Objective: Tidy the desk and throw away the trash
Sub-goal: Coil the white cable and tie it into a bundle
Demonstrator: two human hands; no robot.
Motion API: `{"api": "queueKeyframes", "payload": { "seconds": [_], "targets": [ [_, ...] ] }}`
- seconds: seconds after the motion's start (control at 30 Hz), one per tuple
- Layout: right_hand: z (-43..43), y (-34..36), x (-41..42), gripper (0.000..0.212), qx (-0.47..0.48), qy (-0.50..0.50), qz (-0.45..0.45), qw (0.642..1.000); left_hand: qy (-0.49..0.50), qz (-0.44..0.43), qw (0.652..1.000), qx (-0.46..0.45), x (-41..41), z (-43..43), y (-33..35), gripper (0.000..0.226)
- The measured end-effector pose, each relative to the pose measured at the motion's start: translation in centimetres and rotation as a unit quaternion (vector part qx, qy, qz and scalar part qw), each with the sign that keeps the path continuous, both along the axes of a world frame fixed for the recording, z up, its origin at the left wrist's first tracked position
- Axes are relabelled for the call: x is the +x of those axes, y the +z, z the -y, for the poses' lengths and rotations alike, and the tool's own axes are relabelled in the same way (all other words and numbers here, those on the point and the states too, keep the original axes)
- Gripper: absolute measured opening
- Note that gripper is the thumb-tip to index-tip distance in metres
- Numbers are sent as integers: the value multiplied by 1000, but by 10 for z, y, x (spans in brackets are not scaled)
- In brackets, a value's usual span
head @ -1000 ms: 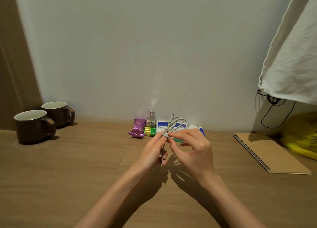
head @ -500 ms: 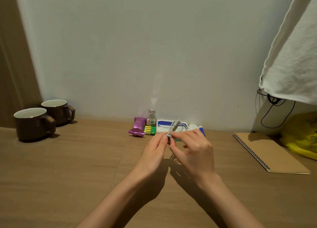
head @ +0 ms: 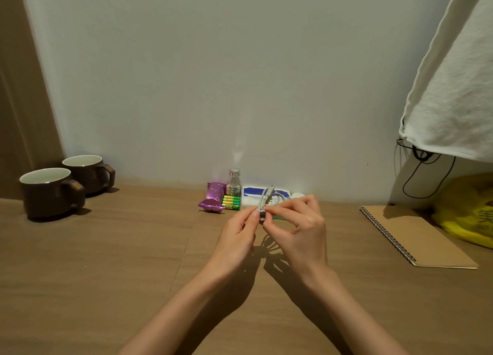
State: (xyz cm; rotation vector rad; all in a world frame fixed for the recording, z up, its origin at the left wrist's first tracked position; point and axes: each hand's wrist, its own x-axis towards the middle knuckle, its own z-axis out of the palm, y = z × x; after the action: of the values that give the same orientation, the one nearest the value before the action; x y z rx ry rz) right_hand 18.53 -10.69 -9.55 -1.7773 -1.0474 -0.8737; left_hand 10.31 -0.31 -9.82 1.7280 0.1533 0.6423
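— Behind everything?
— Plain pale wall (head: 240,74), filling most of the view, meeting the desk (head: 106,274) along a straight line.
— Anything on it?
— 1 faint light patch (head: 237,156), low, near the middle.
— Left edge?
— Brown panel (head: 18,101), slanted, running from the top down, touching the wall.
— Upper right?
— White cloth (head: 453,101), coarse weave, hanging from the top corner in front of the wall, hemmed along the lower edge.
— Under that?
— Thin black cord (head: 426,178), dangling from beneath the hem against the wall. Bunched at the top, 1 long loop below. Fastening hidden by the cloth.
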Motion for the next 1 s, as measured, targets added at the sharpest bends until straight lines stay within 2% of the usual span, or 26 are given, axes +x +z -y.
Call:
{"api": "queueKeyframes", "payload": {
  "seconds": [0.13, 0.27, 0.37, 0.53, 0.6, 0.67, 0.77, 0.9, 1.0],
  "targets": [
    [1, 3, -1, 16, -30, 40, -93, 994, 11, 7, 1000, 7, 1, -4, -1, 26],
    [-1, 2, -3, 16, -47, 32, -145, 988, 9, 8, 1000, 9, 2, -3, -3, 25],
    [-2, 1, -7, 12, -57, 62, -192, 978, 8, 8, 1000, -13, 0, -6, -1, 24],
    [-4, 3, -13, 12, 2, 71, -222, 972, -9, -13, 996, -87, -2, -11, 2, 28],
    [-3, 3, -11, 11, -1, 54, -175, 983, -17, -34, 991, -130, -2, -12, 1, 30],
    [0, 1, -7, 9, -33, 33, -72, 996, -26, -53, 984, -171, -1, -13, 1, 28],
    [1, -4, -2, 15, -61, 8, 55, 997, -34, -61, 969, -238, 1, -12, 2, 25],
    [0, -8, -1, 21, -73, -5, 107, 992, -42, -27, 941, -335, 3, -12, 6, 20],
    [-1, -8, 0, 18, -57, -16, 115, 992, -64, -31, 931, -357, 4, -13, 5, 20]
  ]
}}
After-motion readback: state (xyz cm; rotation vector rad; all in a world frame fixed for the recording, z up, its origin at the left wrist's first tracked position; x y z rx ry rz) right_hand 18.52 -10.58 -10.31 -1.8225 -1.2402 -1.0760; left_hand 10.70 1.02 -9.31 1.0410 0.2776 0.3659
